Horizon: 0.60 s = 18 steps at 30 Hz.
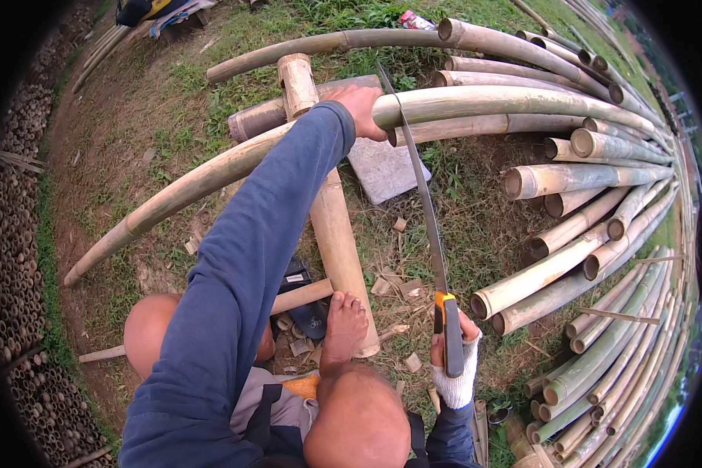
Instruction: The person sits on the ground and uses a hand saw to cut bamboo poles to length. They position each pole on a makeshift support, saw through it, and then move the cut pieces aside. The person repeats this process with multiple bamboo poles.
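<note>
A long pale bamboo pole (522, 103) crosses in front of me, running off to the right. My left hand (359, 109), bare, is closed over it just left of a handsaw (427, 191). The handsaw's blade lies across the pole near that hand, its tip pointing away from me. Lower right, my right hand (458, 355) wears a white fingerless glove and grips the saw's black and yellow handle. My left sleeve hides part of a bamboo length (179, 185) on the left. A bare foot (345, 327) presses on a thick bamboo piece (337, 234).
Stacked bamboo poles (561, 179) fill the right side, with a second pile (600, 382) nearer me. An upright bamboo stub (296, 84) stands beyond my left arm. A pale flat slab (386, 168) lies under the pole. Offcuts (409, 288) litter the ground; cut bamboo (15, 249) is stacked far left.
</note>
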Motion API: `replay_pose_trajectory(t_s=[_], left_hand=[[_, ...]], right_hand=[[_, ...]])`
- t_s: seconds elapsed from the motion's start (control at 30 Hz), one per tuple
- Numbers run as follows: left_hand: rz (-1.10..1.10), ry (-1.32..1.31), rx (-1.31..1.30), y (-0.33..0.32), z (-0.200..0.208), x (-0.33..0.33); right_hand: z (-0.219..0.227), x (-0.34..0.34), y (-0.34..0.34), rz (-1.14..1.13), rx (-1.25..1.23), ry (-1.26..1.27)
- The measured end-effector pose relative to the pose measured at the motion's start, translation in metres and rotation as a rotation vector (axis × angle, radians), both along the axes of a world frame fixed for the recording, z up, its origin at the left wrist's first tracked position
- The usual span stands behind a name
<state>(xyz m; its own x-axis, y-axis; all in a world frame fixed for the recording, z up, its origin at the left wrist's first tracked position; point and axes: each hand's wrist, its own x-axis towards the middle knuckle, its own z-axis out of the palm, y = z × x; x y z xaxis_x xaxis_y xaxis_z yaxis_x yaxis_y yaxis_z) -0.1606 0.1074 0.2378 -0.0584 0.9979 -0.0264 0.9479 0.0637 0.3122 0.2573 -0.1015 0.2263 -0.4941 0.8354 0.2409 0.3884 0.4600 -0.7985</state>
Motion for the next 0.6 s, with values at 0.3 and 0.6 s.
replay_pose_trajectory(t_s=[0.3,0.6], left_hand=[[0.096,0.047,0.001,-0.008,0.012,0.015],[0.067,0.064,0.007,-0.002,-0.002,0.011]], right_hand=[[-0.001,-0.155,0.169,0.113,0.044,0.314],[0.002,0.002,-0.001,-0.044,-0.074,-0.033]])
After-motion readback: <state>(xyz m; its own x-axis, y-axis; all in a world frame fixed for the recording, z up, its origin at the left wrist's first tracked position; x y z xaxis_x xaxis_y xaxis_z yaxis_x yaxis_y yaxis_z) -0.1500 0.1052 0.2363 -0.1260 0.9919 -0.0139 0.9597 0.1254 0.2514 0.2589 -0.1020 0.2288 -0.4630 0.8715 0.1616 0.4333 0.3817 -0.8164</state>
